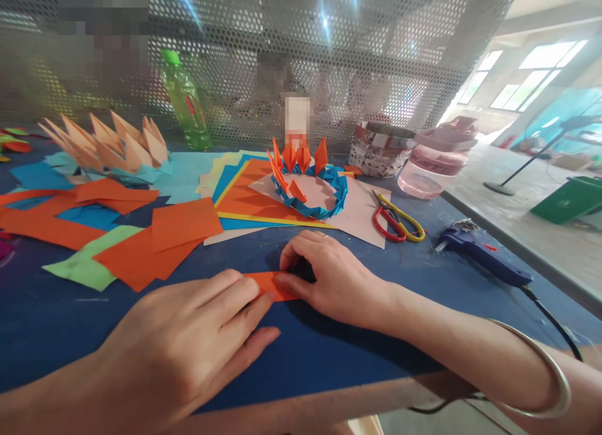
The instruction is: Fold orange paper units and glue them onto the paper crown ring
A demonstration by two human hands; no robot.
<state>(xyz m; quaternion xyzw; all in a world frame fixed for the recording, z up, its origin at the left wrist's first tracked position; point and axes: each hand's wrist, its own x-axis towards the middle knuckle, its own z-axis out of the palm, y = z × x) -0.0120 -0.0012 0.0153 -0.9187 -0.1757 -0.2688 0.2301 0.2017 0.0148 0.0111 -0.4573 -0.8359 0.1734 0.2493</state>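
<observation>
A small folded strip of orange paper lies on the blue tabletop, pinched between both hands. My left hand presses its fingertips on the strip's left end, and my right hand holds the right end, its fingers curled over the paper. Beyond them sits a ring of folded blue and orange paper units on a stack of coloured sheets. A larger folded peach and blue paper crown stands further left. Loose orange and green sheets lie left of my hands.
Red and yellow-handled scissors and a blue hot glue gun with a black cord lie to the right. A green bottle, a paper-wrapped tin and a pink plastic jar stand at the back, before a perforated metal screen.
</observation>
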